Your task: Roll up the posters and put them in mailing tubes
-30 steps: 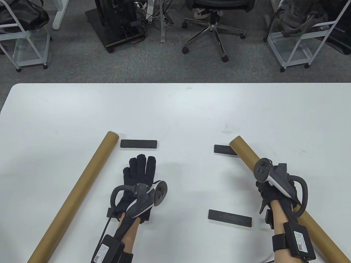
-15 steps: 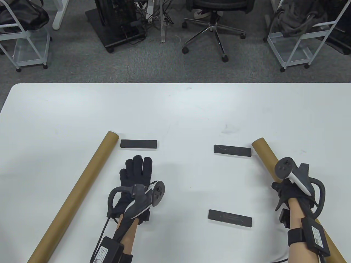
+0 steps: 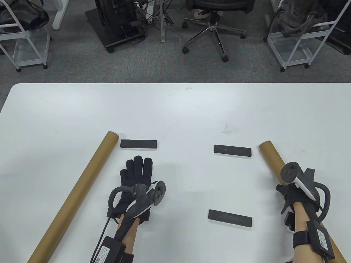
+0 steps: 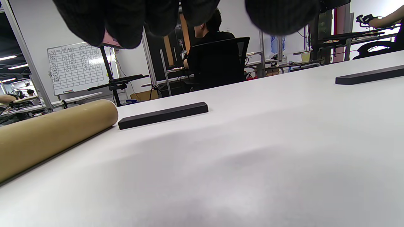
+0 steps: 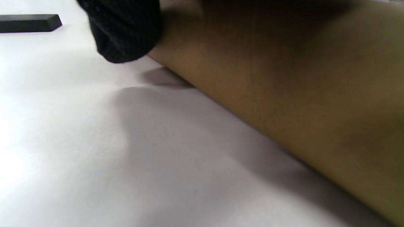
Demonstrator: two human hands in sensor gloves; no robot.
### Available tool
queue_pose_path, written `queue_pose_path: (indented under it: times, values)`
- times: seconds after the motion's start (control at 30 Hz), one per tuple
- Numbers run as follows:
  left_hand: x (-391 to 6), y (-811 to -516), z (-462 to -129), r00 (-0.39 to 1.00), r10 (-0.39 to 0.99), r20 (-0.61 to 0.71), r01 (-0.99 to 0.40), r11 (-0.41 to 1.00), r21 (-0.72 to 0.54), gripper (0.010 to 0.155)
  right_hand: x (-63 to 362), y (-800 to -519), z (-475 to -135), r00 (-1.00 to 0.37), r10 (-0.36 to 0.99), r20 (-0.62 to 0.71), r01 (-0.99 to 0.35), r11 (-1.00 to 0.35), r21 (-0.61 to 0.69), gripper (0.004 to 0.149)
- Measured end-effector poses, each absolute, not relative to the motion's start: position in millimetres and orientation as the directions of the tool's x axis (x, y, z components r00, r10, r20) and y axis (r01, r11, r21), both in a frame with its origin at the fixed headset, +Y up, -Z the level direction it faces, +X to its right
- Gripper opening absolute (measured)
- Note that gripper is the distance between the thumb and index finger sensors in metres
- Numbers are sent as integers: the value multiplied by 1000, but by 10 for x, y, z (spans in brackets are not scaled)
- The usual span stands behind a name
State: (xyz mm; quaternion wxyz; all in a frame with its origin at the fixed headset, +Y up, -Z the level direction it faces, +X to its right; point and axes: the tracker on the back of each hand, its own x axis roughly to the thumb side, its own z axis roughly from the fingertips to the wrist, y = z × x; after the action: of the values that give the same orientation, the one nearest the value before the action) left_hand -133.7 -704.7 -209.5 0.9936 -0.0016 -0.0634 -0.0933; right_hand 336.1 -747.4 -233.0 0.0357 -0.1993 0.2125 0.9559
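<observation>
1. Left tube (image 3: 72, 196): lies flat on the tabletop (image 3: 175, 109), slanting from the near left edge up toward the middle. Same spot as a second ago. Nothing touches it.
2. Upper-left weight bar (image 3: 138, 143): just beside the far end of the left tube, unmoved. It is one of three black bars in view.
3. Left hand (image 3: 134, 178): palm down, fingers straight and together, holding nothing. From above it looks to rest on the white surface; contact cannot be confirmed. It has drawn back slightly toward the person over the last second.
4. Upper-right bar (image 3: 232, 150) and lower-right bar (image 3: 229, 218): unmoved. A second ago the right tube's far end overlapped the upper-right bar; that bar is now fully exposed.
5. Right tube (image 3: 271, 160): the main change. It has shifted rightward and now lies clear of the bars, its near end running off the bottom right corner.
6. Right hand (image 3: 294, 196): sits on the right tube partway along it. The wrist view shows one fingertip (image 5: 124, 34) against the cardboard; a wrapped grip cannot be confirmed.
7. Reading: both tubes now flank the weighted area. No poster edge can be made out on the white surface. Rolling has not begun.
</observation>
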Motion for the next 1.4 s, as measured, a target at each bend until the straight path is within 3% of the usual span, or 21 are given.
queue_pose_path:
  times: [0.23, 0.47, 0.8, 0.97, 1.4]
  values:
    - [-1338, -7047, -2096, 975, -182, 129, 183, 983, 10, 83, 3235, -7318, -2289, -933, 0, -360, -138, -924, 357, 90]
    - [-1329, -7052, -2109, 973, -184, 142, 184, 983, 18, 82, 2808, -7074, -2197, -977, 62, -206, -110, -967, 229, 86]
    - [-1311, -7058, -2098, 970, -185, 160, 185, 983, 17, 82, 2205, -7086, -2059, -993, 116, -3, -115, -983, 145, 79]
    - [-1326, -7065, -2075, 969, -190, 159, 191, 982, 11, 81, 2153, -7186, -2012, -998, 54, 26, -49, -985, 167, 78]
    - [-1329, -7069, -2063, 971, -180, 156, 181, 983, 9, 81, 2233, -7159, -1962, -994, 102, 34, -96, -985, 144, 77]
